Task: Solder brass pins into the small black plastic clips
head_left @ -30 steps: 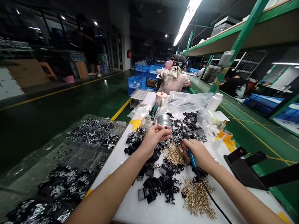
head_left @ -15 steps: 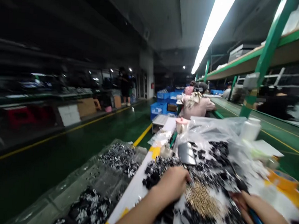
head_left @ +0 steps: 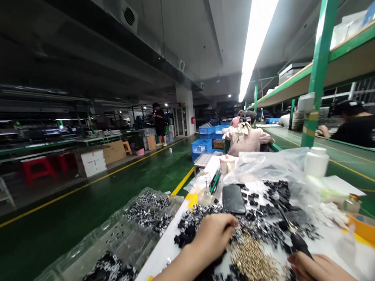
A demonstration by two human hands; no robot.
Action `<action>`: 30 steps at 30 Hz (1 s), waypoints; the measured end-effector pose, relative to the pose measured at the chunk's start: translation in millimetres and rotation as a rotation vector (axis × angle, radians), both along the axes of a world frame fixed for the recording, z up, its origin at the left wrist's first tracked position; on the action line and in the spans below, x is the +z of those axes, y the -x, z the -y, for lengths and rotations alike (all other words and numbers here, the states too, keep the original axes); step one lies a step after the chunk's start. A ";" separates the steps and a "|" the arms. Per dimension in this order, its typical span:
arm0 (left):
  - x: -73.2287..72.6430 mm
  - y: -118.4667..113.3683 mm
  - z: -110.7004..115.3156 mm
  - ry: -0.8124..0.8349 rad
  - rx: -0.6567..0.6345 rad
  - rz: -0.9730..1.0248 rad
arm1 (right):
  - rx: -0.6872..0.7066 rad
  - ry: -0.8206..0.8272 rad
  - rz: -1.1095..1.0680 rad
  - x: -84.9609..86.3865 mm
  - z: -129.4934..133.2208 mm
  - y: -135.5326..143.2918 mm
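- Since the earlier frames the view has tilted up: both hands now sit at the bottom edge, and the right hand has slid down toward the lower right corner.
- Landmark: pile of brass pins (head_left: 255,261) on the white surface (head_left: 335,236).
- Left hand (head_left: 213,237): just left of the brass pins, fingers curled down onto the black parts (head_left: 198,218) heaped there. Grip looks pinched, but what it holds is hidden; cannot tell.
- Right hand (head_left: 325,276): right of the brass pins, grip clenched around a blue-handled tool (head_left: 299,242). Black shaft runs up and left from the fist; tip points over the black parts beyond the pins.
- Phone (head_left: 234,199): lying flat, beyond the pins, past the left hand's fingertips.
- Clear plastic bag (head_left: 269,165) and white bottle (head_left: 316,161): farther back from the pins.
- Yellow tape roll (head_left: 368,228): well right of the pins.
- Clear trays (head_left: 129,235) with more black parts: left of the pins, off the surface's edge.
- Another person in a pink top (head_left: 246,138) sits farther along the line.
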State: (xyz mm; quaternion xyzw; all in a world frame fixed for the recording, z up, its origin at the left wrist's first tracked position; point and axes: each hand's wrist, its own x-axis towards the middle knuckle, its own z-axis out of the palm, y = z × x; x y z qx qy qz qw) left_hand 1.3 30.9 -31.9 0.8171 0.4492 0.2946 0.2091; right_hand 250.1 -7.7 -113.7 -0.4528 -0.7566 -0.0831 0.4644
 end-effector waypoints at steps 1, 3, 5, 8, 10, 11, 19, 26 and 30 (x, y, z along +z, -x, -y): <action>2.5 -0.9 -1.2 0.027 0.007 0.080 | 0.046 0.104 0.109 10.3 6.9 -2.3; 7.7 -2.4 -4.8 0.101 0.025 0.251 | 0.089 0.279 0.273 29.0 18.2 -6.1; 12.4 -4.0 -7.9 0.302 0.044 0.387 | 0.095 0.331 0.287 42.0 24.3 -6.3; 16.3 -9.4 -4.8 0.519 -0.018 0.547 | 0.115 0.323 0.169 48.1 26.2 0.4; 16.4 -16.0 3.4 0.571 -0.090 0.589 | 0.120 0.298 0.045 47.6 26.1 7.7; 15.6 -19.9 8.5 0.587 -0.124 0.584 | 0.126 0.291 -0.020 47.2 26.3 11.8; 3.7 -37.0 27.8 0.533 -0.220 0.476 | 0.223 0.357 -0.204 46.3 24.0 36.3; 4.6 -22.1 6.2 0.340 -0.120 0.333 | 0.196 0.375 -0.207 59.4 28.3 32.1; 0.2 -23.3 -10.4 0.292 -0.052 0.371 | 0.123 0.380 -0.199 65.7 29.8 22.7</action>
